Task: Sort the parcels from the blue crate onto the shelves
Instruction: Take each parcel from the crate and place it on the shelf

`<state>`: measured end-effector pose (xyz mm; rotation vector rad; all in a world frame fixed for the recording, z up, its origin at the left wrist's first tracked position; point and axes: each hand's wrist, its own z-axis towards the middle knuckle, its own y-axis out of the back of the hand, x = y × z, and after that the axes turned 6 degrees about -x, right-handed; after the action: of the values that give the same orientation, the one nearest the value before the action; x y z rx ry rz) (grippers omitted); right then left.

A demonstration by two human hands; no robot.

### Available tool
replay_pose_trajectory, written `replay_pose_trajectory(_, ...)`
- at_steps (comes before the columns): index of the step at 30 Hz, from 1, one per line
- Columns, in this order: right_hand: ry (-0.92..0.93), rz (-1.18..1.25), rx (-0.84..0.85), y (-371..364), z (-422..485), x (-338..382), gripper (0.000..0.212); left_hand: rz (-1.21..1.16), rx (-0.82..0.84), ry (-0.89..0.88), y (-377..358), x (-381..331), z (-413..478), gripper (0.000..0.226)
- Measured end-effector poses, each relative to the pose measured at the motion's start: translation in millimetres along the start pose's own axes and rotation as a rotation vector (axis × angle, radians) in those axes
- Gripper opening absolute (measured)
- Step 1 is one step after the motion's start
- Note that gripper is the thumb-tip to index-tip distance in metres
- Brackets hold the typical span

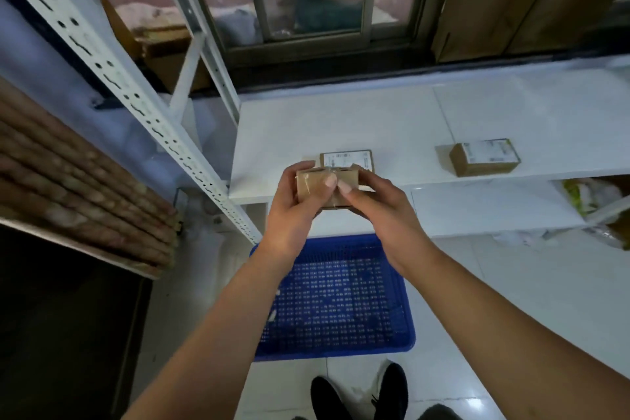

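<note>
A small brown cardboard parcel point(312, 186) wrapped in clear tape is held up in front of the white shelf point(375, 119). My left hand point(295, 204) grips its left side and my right hand point(371, 204) grips its right side, thumbs meeting on its near face. Behind it, a parcel with a white label point(347, 158) lies on the shelf. Another labelled brown parcel point(484, 157) sits further right on the same shelf. The blue crate point(335, 297) stands on the floor below my hands, and I see no parcels in it.
A white perforated rack upright point(136, 102) slants down at the left. Stacked brown sheets point(75, 181) lie on the left rack. A lower shelf point(494, 208) holds bags point(593, 201) at the right. My shoes point(358, 392) stand on the white tiled floor.
</note>
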<state>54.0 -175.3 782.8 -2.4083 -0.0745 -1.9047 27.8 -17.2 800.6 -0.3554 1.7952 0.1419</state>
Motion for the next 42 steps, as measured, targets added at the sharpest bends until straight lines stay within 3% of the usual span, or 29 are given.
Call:
replay_pose_trajectory(2, 0.038, 0.001, -0.016, 4.7, -0.7, 27.6, 0.07, -0.048, -0.011, 0.002, 1.0, -22.5, -4.2, 0.055)
replay_pose_trajectory(6, 0.063, 0.026, -0.095, 17.1, 5.8, 69.7, 0.046, -0.274, 0.053, 0.049, 7.8, -60.1, -0.9, 0.038)
replay_pose_trajectory(9, 0.02, 0.002, -0.042, 23.7, 11.6, 98.3, 0.041, -0.398, 0.164, 0.12, 9.7, -87.7, 2.2, 0.083)
replay_pose_trajectory(10, 0.007, 0.039, 0.005, 24.3, 11.5, 107.6, 0.038, -0.408, 0.193, 0.104, 8.4, -97.0, 2.1, 0.089)
replay_pose_trajectory(15, 0.03, 0.195, 0.1, 22.4, 4.6, 146.7, 0.04, -0.33, 0.157, -0.023, 3.3, -128.2, 4.4, 0.062)
replay_pose_trajectory(21, 0.184, 0.239, -0.026, 23.8, 8.3, 175.6, 0.044, -0.214, -0.178, -0.324, -10.6, -157.0, 5.4, 0.038)
replay_pose_trajectory(25, 0.265, 0.205, -0.053, 21.5, 8.3, 189.9, 0.055, -0.223, -0.019, -0.41, -15.3, -170.1, 1.8, 0.048)
replay_pose_trajectory(29, 0.202, 0.094, 0.097, 22.5, 2.0, 199.2, 0.073, -0.208, 0.043, -0.483, -20.0, -187.5, 5.1, 0.067)
replay_pose_trajectory(33, 0.239, -0.123, 0.116, 31.2, -2.5, 215.1, 0.081, 0.141, 0.108, -0.567, -14.1, -227.7, 6.5, 0.079)
replay_pose_trajectory(38, 0.337, 0.014, 0.215, 39.3, -0.7, 249.6, 0.083, 0.592, 0.419, -0.543, -13.6, -292.5, 4.6, 0.079)
replay_pose_trajectory(42, 0.354, 0.089, 0.275, 36.6, -7.4, 265.0, 0.074, 0.802, 0.469, -0.588, -26.2, -321.3, -4.3, 0.09)
